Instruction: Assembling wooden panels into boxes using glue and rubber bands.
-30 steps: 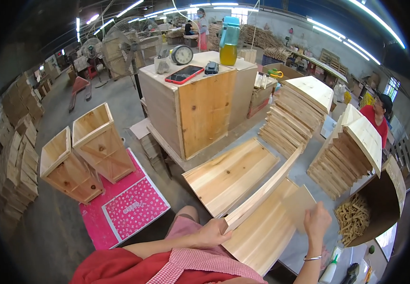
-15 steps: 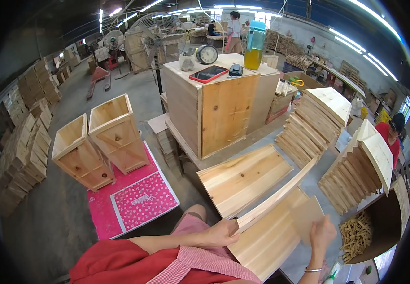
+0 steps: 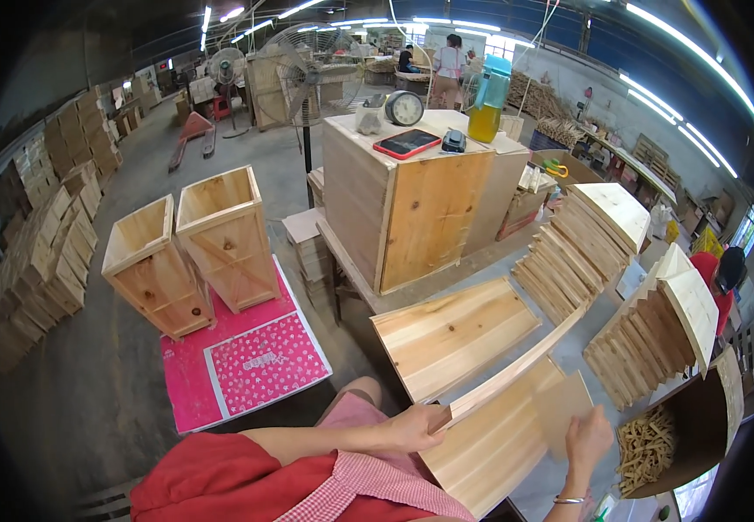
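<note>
My left hand [image 3: 416, 428] grips the near end of a long wooden board [image 3: 516, 361] standing on its edge. That board runs away from me toward the stacked panels. To its right lies a flat wooden panel [image 3: 486, 457] at the table's near side. My right hand [image 3: 588, 439] is closed on the right edge of a thin, pale rectangular panel [image 3: 564, 407], held upright across the flat panel; its lower edge is partly hidden. Left of the standing board lies another wide wooden panel [image 3: 451, 335] with dark knots.
Stacks of wooden panels [image 3: 568, 252] [image 3: 642, 348] stand on the grey table's far side. A bin of small wood pieces [image 3: 647, 448] is at right. Two open wooden boxes [image 3: 229, 248] stand on a pink sheet [image 3: 268, 365]. Beyond, a large box [image 3: 433, 209] carries a phone [image 3: 407, 143] and bottle [image 3: 487, 100].
The whole view has shifted slightly as my head turned a little. Both hands keep their holds, with the board and thin panel in nearly the same places.
</note>
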{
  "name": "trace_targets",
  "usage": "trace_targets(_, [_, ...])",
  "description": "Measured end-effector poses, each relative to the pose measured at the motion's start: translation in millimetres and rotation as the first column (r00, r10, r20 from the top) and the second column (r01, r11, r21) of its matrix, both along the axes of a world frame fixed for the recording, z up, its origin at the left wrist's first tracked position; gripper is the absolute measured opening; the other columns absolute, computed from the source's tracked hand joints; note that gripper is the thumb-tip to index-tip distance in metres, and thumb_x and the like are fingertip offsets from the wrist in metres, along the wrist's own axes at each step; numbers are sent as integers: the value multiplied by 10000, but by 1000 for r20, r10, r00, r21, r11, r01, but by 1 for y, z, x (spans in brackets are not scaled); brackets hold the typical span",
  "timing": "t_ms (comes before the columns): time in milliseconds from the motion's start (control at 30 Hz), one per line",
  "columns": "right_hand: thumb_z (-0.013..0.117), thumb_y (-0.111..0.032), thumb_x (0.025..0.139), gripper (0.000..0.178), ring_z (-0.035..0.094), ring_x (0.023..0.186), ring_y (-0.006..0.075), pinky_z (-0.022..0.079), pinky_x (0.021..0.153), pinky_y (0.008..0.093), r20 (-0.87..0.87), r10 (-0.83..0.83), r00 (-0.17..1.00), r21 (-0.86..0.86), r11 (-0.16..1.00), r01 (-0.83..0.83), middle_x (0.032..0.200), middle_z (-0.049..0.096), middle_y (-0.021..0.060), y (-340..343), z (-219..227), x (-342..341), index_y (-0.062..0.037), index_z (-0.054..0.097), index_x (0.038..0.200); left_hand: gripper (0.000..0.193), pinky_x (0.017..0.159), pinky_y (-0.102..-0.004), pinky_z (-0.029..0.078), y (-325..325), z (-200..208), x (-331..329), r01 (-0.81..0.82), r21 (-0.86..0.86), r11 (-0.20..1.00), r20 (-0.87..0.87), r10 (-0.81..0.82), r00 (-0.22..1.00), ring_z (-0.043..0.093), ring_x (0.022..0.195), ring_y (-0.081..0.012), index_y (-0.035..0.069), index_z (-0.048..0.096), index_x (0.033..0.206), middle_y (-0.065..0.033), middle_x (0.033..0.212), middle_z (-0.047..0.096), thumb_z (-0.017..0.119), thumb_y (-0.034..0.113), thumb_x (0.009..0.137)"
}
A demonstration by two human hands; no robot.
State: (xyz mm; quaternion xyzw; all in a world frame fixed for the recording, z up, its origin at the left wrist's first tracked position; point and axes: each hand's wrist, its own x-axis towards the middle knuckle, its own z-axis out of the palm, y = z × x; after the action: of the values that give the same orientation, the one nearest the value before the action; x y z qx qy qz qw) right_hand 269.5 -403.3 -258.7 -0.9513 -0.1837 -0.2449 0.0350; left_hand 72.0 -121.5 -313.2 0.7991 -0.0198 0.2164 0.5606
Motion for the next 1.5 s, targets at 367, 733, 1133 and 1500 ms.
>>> trace_targets(367, [756,-169,712,319,647,749,367,500,642,464,10,-2,1000,3,1000,2,766,646,166,2,-2,12,-46,508,869,438,428,-433,360,4,-5,11,-10,86,996,53,6,999,445,402,-308,-39,458,541,-200,478,422,684,241,792])
trace_targets(733, [769,-186,717,327,642,754,383,492,641,475,-66,-56,996,-31,998,54,773,639,169,-2,-1,0,-52,511,868,462,426,-425,372,-5,1,-2,-49,129,990,137,31,990,456,390,-308,-59,473,512,-218,473,431,660,236,815])
trace_targets(1133, [700,-355,819,344,654,780,375,506,632,488,18,-132,991,-10,991,132,818,668,159,-14,29,61,-73,556,956,448,920,-355,483,15,-39,6,-4,74,997,-219,20,976,622,1009,-288,-73,544,1218,-180,1111,636,674,90,821])
trace_targets(1500, [674,-319,843,290,654,797,364,492,639,490,69,73,995,83,993,-79,820,678,152,-12,-4,132,-91,540,961,276,816,-307,499,13,-33,4,73,131,989,-256,-38,966,610,942,-174,-65,603,1120,-98,1032,649,649,26,863])
